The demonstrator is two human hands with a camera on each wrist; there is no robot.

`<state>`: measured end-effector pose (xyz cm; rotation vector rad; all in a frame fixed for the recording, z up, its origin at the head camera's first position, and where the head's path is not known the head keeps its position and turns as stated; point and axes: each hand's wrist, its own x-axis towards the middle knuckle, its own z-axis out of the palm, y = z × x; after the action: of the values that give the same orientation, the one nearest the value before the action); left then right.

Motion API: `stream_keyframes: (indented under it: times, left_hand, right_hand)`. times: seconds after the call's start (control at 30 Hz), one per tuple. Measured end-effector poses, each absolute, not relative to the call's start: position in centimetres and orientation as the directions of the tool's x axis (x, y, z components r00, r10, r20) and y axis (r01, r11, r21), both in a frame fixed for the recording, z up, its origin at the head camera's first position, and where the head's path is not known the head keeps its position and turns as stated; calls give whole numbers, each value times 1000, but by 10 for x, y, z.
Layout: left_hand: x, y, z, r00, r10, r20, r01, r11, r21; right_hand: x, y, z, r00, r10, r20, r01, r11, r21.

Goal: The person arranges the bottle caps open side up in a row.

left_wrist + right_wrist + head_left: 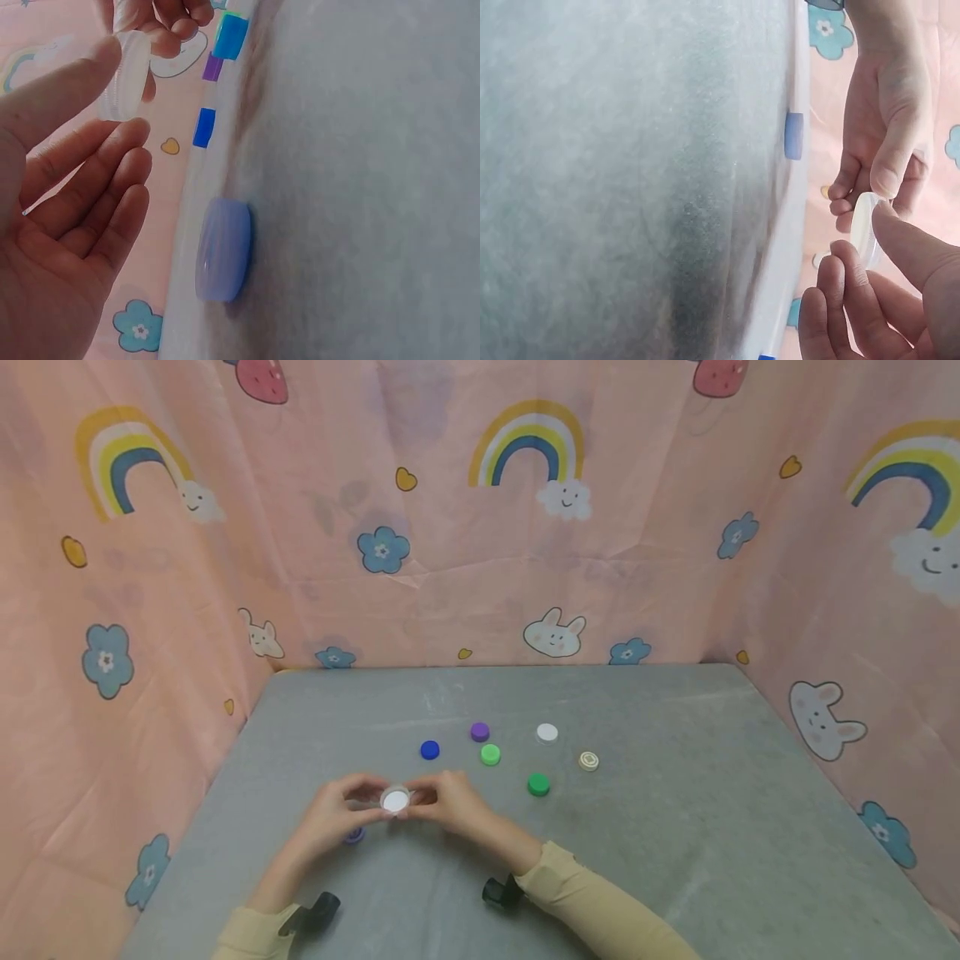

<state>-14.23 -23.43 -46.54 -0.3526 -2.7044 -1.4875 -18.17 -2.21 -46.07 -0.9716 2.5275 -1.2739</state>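
Both hands hold a small white round cap point(395, 801) with a clear, ridged rim, raised above the grey table. My left hand point(330, 817) pinches its left edge between thumb and fingers. On the opposite edge, my right hand point(459, 806) pinches it too; in the right wrist view the thumb presses on the cap point(865, 228) from one side. A pale blue-violet cap point(223, 251) lies on the table below the left hand, and that hand partly hides it in the head view.
Beyond the hands lie a blue cap point(430, 750), a purple cap point(480, 732), a light green cap point(490, 754), a white cap point(547, 732), a darker green cap point(538, 785) and a cream patterned disc point(588, 762). A pink printed curtain point(465, 602) surrounds the grey table point(735, 827).
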Motion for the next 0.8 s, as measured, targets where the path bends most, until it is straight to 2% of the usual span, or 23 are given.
stream_keyframes:
  times: [0.2, 0.8]
  left_hand:
    - [-142, -241, -470, -961, 222, 164, 258, 508, 822]
    - [-141, -243, -476, -919, 351, 177, 361, 572, 736]
  right_hand:
    - [-181, -24, -462, -766, -626, 144, -498, 437, -749]
    - [-175, -26, -470, -769, -639, 12, -417, 488, -767]
